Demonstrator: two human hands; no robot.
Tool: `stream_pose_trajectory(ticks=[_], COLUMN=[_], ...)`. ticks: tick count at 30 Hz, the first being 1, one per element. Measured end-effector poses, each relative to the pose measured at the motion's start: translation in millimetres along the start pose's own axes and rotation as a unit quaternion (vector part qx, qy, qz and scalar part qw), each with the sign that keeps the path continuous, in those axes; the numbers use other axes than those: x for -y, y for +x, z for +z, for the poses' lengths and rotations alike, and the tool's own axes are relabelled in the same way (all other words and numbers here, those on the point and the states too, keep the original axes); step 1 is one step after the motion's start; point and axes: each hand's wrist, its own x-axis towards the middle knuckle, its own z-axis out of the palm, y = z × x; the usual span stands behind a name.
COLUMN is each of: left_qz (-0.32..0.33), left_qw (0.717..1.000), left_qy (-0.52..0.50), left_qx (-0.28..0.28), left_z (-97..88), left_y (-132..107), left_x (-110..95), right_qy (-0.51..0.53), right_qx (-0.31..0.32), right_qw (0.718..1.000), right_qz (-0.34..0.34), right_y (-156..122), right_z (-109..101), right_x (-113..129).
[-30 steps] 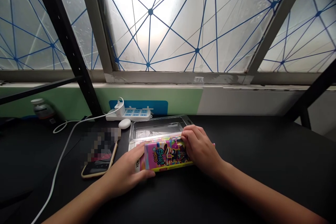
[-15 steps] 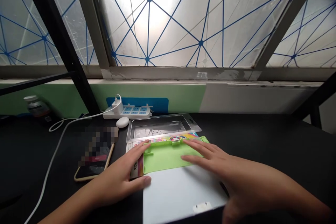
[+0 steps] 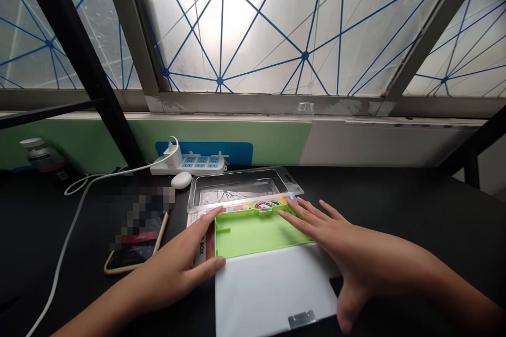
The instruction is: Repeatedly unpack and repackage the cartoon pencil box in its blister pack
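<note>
A shallow bright green plastic tray with small clips along its far edge lies in front of me. Directly below it is a flat white panel with a small metal piece near its lower edge. At the left end of the tray rests my left hand, thumb and fingers apart, touching the tray's edge. My right hand spreads its fingers over the tray's right end, the thumb lowered beside the white panel. Printed colourful packaging shows partly beneath the tray.
A clear plastic blister shell lies behind the tray. To the left are a phone, a white oval case and a white cable running to a power strip. A dark bottle stands at far left.
My right hand has shifted slightly right with its fingers spread wider, baring more of the tray. My left hand stays at the tray's left end. The view has tilted slightly.
</note>
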Motion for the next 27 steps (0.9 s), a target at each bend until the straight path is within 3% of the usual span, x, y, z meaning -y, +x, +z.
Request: stream_pose_trajectory(ticks=[11,17,23,27], left_qz=[0.031,0.03,0.016,0.003], left_qw=[0.998,0.998,0.995,0.99], left_qy=[-0.042,-0.058,-0.098,-0.139], left_qx=[-0.019,-0.016,-0.027,-0.026], left_z=[1.0,-0.2,-0.5,-0.7], left_y=[2,2,1,-1], left_x=[8,6,4,9], right_qy=[0.014,0.003,0.036,0.079], right_qx=[-0.02,-0.064,-0.04,-0.057], right_qw=[0.999,0.997,0.998,0.995], right_qz=[-0.028,-0.039,-0.023,-0.012], right_y=[-14,-11,-23,-27], right_z=[-8,-2,-22,-35], right_x=[-4,-5,-7,-18])
